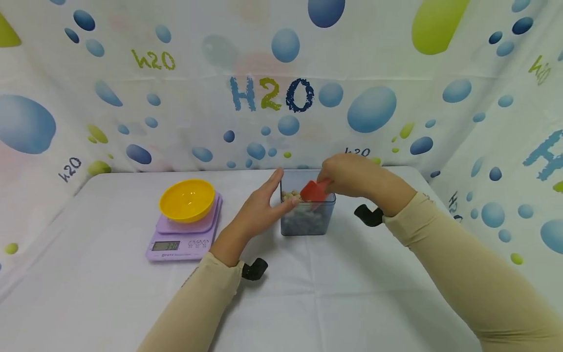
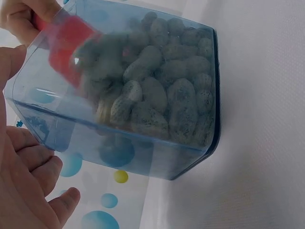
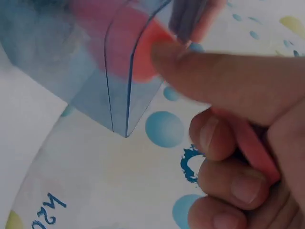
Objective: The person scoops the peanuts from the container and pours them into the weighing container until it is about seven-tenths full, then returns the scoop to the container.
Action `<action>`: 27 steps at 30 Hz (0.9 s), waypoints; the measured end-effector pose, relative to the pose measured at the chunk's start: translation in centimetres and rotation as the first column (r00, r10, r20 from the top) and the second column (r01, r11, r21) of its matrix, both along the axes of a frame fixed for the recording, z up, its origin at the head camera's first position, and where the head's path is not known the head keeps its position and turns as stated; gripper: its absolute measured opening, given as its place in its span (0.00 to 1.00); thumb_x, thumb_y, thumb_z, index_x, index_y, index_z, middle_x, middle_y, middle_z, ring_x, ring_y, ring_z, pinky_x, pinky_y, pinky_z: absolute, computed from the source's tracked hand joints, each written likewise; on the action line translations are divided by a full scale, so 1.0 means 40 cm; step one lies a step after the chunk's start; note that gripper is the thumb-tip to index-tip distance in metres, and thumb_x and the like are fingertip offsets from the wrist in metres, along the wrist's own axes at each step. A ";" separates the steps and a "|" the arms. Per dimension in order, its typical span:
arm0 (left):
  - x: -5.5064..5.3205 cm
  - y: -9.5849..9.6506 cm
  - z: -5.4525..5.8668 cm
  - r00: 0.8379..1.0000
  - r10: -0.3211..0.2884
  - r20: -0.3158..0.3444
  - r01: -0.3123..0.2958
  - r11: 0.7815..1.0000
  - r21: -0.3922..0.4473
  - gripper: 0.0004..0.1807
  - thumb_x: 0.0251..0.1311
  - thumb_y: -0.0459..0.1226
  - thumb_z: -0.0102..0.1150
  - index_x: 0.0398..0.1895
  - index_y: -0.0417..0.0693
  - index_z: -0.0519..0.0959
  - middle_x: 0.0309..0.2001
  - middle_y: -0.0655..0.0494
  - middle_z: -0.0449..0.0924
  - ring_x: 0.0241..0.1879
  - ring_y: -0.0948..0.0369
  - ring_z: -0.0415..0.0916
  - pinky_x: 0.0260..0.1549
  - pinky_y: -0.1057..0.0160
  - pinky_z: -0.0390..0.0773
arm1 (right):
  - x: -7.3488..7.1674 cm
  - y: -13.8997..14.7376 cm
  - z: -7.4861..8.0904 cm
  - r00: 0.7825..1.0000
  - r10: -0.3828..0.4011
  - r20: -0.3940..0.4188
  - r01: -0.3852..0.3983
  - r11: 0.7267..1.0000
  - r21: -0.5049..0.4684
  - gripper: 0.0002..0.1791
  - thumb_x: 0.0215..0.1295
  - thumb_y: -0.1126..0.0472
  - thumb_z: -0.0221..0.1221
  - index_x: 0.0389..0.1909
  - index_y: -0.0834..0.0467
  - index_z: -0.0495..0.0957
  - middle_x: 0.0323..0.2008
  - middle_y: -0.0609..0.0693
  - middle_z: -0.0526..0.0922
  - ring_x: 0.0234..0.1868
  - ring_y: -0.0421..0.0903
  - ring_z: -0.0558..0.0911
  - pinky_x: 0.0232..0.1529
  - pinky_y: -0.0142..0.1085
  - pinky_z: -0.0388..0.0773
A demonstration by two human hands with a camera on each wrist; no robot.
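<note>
A clear bluish plastic container [image 1: 308, 220] stands on the table, part filled with peanuts in their shells [image 2: 152, 90]. My right hand [image 1: 349, 176] grips the handle of a red scoop [image 1: 314, 191], thumb on top and fingers curled round it in the right wrist view. The scoop's head is down inside the container, against the peanuts. At the container's left side is my left hand [image 1: 264, 205], thumb by the front rim and the other fingers loosely extended along the side near the mouth.
To the left, a yellow bowl [image 1: 186, 200] sits on a purple kitchen scale [image 1: 182, 248] with a lit display. A white cloth covers the table [image 1: 281, 308]. Close behind the container hangs a printed curtain [image 1: 198, 112], which also runs down both sides.
</note>
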State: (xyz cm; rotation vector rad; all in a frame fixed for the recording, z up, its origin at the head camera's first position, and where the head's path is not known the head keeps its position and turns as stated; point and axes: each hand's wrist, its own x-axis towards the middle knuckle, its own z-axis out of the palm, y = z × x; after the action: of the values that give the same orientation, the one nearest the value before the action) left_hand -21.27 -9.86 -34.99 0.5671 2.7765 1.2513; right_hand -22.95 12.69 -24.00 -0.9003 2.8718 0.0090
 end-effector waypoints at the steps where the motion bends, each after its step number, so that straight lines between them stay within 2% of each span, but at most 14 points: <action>1: 0.000 -0.001 0.000 1.000 0.006 0.002 -0.006 1.000 -0.004 0.49 0.61 0.68 0.50 0.79 0.69 0.41 0.79 0.70 0.40 0.78 0.61 0.44 0.74 0.48 0.53 | -0.001 0.001 -0.001 1.000 -0.001 0.019 0.001 1.000 -0.028 0.10 0.61 0.61 0.66 0.43 0.52 0.88 0.35 0.45 0.84 0.37 0.46 0.79 0.42 0.40 0.81; 5: -0.002 -0.005 -0.002 1.000 0.010 0.002 -0.010 1.000 -0.003 0.49 0.59 0.70 0.49 0.79 0.70 0.40 0.79 0.70 0.39 0.78 0.60 0.44 0.74 0.48 0.53 | -0.008 0.000 -0.026 0.999 0.030 0.035 -0.026 0.992 -0.127 0.11 0.60 0.61 0.67 0.44 0.53 0.88 0.37 0.46 0.86 0.38 0.46 0.80 0.44 0.41 0.81; 9: -0.002 -0.004 -0.006 1.000 0.012 0.014 -0.012 1.000 0.006 0.51 0.57 0.71 0.49 0.79 0.72 0.39 0.79 0.72 0.38 0.78 0.61 0.44 0.74 0.47 0.53 | -0.015 0.008 -0.064 0.998 0.057 0.025 -0.052 0.982 -0.184 0.12 0.62 0.59 0.67 0.45 0.55 0.87 0.37 0.47 0.86 0.37 0.46 0.79 0.42 0.40 0.79; 13: -0.002 0.003 -0.010 1.000 0.006 0.017 -0.006 1.000 0.017 0.51 0.57 0.72 0.49 0.78 0.72 0.39 0.78 0.72 0.38 0.78 0.61 0.44 0.74 0.48 0.53 | -0.016 0.025 -0.086 0.999 0.044 0.022 -0.038 0.974 -0.222 0.14 0.61 0.56 0.67 0.47 0.55 0.87 0.35 0.47 0.84 0.36 0.45 0.76 0.39 0.38 0.76; 21: -0.001 0.005 -0.001 0.999 0.022 0.027 -0.023 0.999 0.025 0.49 0.60 0.67 0.52 0.78 0.73 0.38 0.79 0.71 0.38 0.78 0.59 0.46 0.73 0.45 0.55 | -0.014 0.014 -0.107 0.999 0.027 -0.047 -0.039 0.962 -0.272 0.13 0.63 0.56 0.66 0.47 0.55 0.86 0.33 0.47 0.82 0.34 0.45 0.75 0.35 0.36 0.73; 24: 0.000 0.000 -0.002 1.000 0.018 0.019 -0.018 1.000 0.014 0.50 0.60 0.68 0.50 0.79 0.72 0.38 0.79 0.71 0.38 0.78 0.59 0.45 0.73 0.47 0.54 | -0.011 0.018 -0.101 1.000 0.015 -0.023 -0.020 0.960 -0.280 0.14 0.63 0.56 0.66 0.48 0.55 0.86 0.32 0.47 0.80 0.34 0.46 0.74 0.35 0.36 0.72; 27: 0.001 -0.003 -0.006 1.000 0.004 -0.002 -0.004 1.000 0.006 0.50 0.60 0.69 0.48 0.79 0.69 0.38 0.79 0.70 0.38 0.78 0.61 0.43 0.75 0.50 0.51 | -0.007 0.030 -0.098 1.000 -0.022 0.022 0.028 0.946 -0.322 0.15 0.64 0.54 0.66 0.49 0.55 0.86 0.34 0.47 0.80 0.35 0.46 0.74 0.35 0.37 0.72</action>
State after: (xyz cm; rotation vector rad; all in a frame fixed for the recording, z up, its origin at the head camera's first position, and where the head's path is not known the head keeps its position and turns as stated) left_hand -21.22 -9.98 -35.23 0.5638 2.7775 1.2617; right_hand -23.25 13.87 -27.91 -0.9070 2.9159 -0.4822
